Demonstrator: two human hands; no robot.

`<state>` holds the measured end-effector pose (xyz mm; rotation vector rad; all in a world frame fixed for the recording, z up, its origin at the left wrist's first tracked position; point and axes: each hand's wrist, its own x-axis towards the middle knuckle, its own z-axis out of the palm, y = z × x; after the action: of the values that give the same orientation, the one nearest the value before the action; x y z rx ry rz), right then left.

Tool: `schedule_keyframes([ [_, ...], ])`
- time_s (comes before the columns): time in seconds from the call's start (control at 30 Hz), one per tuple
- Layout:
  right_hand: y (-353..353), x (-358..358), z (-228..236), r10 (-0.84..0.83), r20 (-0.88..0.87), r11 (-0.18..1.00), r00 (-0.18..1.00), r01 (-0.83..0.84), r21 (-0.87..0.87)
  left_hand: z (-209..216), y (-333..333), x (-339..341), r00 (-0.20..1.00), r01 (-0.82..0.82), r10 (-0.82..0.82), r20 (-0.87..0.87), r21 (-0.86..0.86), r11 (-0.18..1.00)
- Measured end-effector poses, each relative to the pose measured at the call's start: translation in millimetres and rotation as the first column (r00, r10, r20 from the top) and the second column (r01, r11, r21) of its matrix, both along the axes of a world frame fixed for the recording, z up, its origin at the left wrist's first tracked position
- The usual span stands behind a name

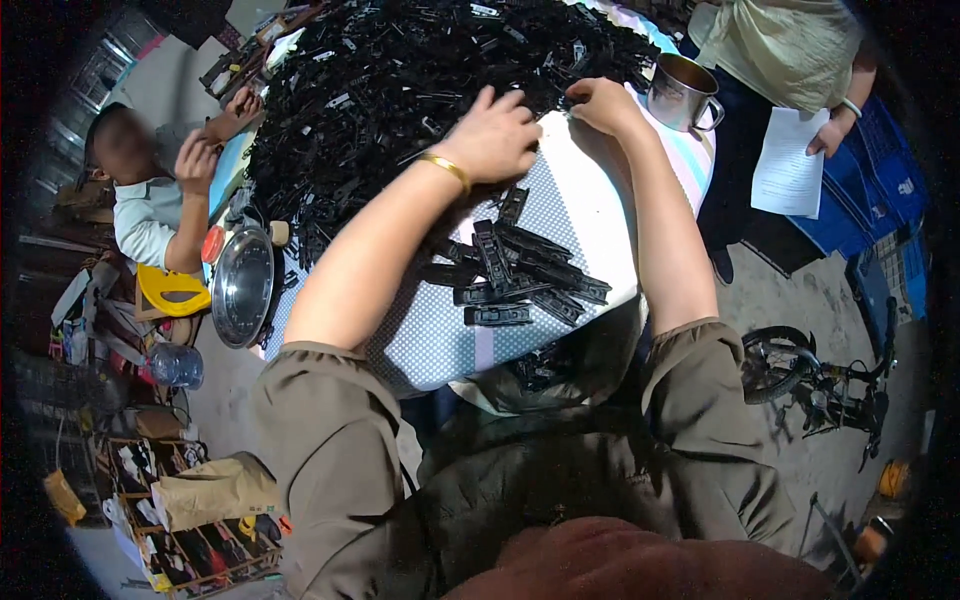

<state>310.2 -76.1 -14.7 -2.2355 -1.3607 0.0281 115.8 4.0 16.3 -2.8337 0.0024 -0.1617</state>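
A big heap of small black plastic parts (400,90) covers the far side of the table. My left hand (492,138), with a gold bangle at its wrist, is over the near edge of the heap; its slightly blurred fingers are apart and I see nothing in them. At the heap's right edge my right hand (606,106) is closed, thumb and forefinger pinching at the black parts; what lies between them is hidden. Nearer me, between my forearms, rests a loose small pile of longer black plastic pieces (510,265) on the patterned cloth (430,335).
A metal mug (682,92) stands at the right table edge, a round metal tray (243,285) at the left edge. One person (160,215) sits at left with raised hands; another (785,55) stands at right holding a paper sheet (788,165). A bicycle (830,380) is at right.
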Motion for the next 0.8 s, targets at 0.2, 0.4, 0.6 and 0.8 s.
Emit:
schedule_keyframes([
  [0.2, 4, -3, -9, 0.013, -0.033, 0.995, 0.999, -0.010, 0.094, 32, 68, -27, 0.981, -0.130, 0.116, 0.155, 0.085, 0.988],
  [0.4, 3, -15, 8, -0.009, -0.105, 0.985, 0.994, 0.027, 0.171, 26, 140, -65, 0.899, -0.243, 0.289, 0.329, -0.175, 0.954],
  [0.6, 8, -15, 7, -0.053, 0.008, 0.926, 0.999, 0.046, 0.376, 50, 111, -31, 0.748, -0.397, 0.504, 0.433, -0.317, 0.861],
  [0.8, 12, -15, 4, -0.001, -0.010, 0.857, 1.000, 0.006, 0.515, 18, 36, 17, 0.780, -0.242, 0.153, 0.607, 0.067, 0.968],
])
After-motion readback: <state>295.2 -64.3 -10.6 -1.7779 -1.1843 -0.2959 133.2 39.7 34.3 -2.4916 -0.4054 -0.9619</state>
